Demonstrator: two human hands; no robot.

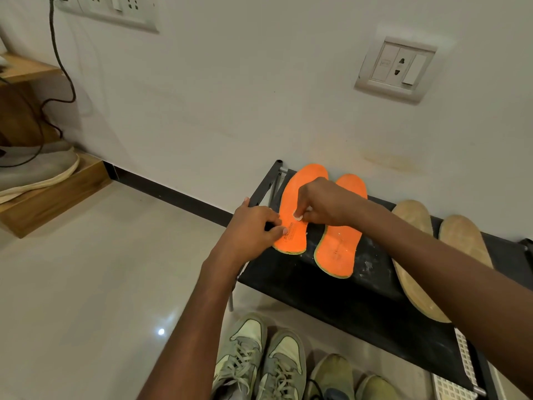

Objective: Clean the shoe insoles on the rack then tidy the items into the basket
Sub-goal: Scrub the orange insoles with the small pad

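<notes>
Black fabric stretched over a dark metal frame forms the top of the rack [331,287], which runs from the middle of the frame down to the lower right, set against the pale wall. Four insoles lie on it. The tan pair takes the right side: the nearer tan insole [415,255] is partly crossed by the right forearm, and the far tan insole [464,241] lies just beside it. The orange pair sits at the rack's left end, toes toward the wall. The right orange insole [339,246] lies flat with pale specks on it and on the fabric around it. The left orange insole [291,226] lies at the rack's left edge.

The left hand [251,226] holds that insole's heel end down at the rack's edge, its fingers curled onto the insole's rim. The right hand [323,202] reaches across from the right, fingers bunched and pinching a small white wad [297,217] against the left orange insole's surface.

At the bottom of the frame, a pair of grey-green sneakers [259,362] stands on the floor, with other shoes beside them. A white lattice basket [461,370] shows at the lower right corner, under the rack's edge.
</notes>
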